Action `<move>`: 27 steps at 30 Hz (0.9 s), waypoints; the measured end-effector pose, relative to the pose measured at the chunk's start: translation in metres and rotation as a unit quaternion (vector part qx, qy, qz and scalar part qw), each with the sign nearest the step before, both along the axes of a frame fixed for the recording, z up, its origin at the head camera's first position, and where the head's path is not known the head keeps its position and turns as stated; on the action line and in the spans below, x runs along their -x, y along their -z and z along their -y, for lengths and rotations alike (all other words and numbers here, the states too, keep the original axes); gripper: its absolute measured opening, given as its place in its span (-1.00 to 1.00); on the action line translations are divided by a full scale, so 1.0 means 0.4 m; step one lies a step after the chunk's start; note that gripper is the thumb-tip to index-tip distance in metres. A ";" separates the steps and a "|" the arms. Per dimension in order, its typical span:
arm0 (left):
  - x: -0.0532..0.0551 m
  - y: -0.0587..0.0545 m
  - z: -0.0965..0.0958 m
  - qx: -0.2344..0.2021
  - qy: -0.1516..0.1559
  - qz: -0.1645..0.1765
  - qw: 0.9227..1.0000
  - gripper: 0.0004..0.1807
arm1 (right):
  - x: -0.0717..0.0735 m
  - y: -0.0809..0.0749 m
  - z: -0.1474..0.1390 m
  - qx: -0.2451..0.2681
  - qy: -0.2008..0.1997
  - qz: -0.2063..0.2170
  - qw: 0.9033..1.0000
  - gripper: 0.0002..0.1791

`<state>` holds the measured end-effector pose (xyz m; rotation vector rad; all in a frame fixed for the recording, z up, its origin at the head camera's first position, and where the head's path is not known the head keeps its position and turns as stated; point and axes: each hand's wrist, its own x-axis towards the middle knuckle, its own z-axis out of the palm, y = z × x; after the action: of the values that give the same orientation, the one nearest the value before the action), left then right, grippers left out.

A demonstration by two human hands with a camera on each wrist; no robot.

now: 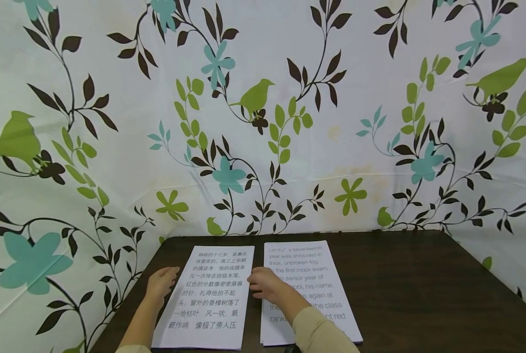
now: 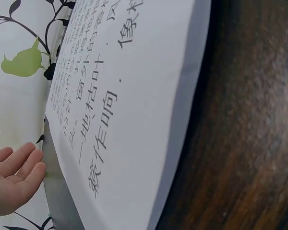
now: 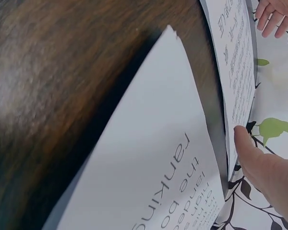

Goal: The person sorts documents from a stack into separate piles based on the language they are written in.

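Note:
A stack of white sheets printed with large Chinese characters point(image 1: 214, 318) lies between my two hands. Beside its left edge, my left hand point(image 1: 162, 283) hovers with relaxed, slightly bent fingers; the left wrist view shows this hand point(image 2: 17, 179) holding nothing. My right hand point(image 1: 266, 284) is at the Chinese stack's right edge, fingertips right at the border and loosely bent. Under the right forearm lies a second stack with English text point(image 1: 307, 255), partly covered by hand and sleeve. In the right wrist view one digit of the right hand point(image 3: 259, 163) points toward the Chinese pages point(image 3: 233, 62).
Both stacks rest on a dark brown wooden table point(image 1: 404, 289), with a narrow strip of tabletop between them. Behind the table hangs a white cloth point(image 1: 315, 196) patterned with leaves, flowers and green birds. A small dark object point(image 1: 291, 349) shows at the bottom edge.

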<state>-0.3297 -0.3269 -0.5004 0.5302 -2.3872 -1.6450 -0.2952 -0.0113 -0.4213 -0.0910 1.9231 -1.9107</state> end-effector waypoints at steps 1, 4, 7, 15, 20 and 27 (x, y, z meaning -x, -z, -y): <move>0.000 -0.002 -0.002 0.000 0.001 -0.001 1.000 -0.13 | 0.001 -0.001 -0.003 0.003 -0.002 0.000 1.000 -0.43; 0.003 -0.008 -0.008 -0.006 0.002 -0.005 1.000 -0.14 | 0.003 -0.003 -0.012 0.013 -0.007 0.001 1.000 -0.42; 0.011 -0.013 -0.016 -0.012 0.008 -0.005 1.000 -0.13 | 0.005 -0.008 -0.022 0.014 -0.008 0.005 1.000 -0.41; 0.046 -0.026 -0.040 -0.016 0.017 -0.006 1.000 -0.07 | 0.012 -0.026 -0.052 0.011 0.006 0.000 1.000 -0.40; 0.061 -0.042 -0.060 -0.021 0.033 -0.014 0.999 -0.06 | 0.018 -0.041 -0.076 0.017 0.007 -0.005 1.000 -0.40; 0.082 -0.052 -0.097 -0.036 0.045 -0.016 0.998 -0.10 | 0.031 -0.049 -0.110 0.009 0.013 -0.016 1.000 -0.36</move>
<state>-0.3626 -0.2881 -0.4796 0.4100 -2.3684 -1.7693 -0.3077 0.0327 -0.4018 -0.1032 1.9363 -1.9560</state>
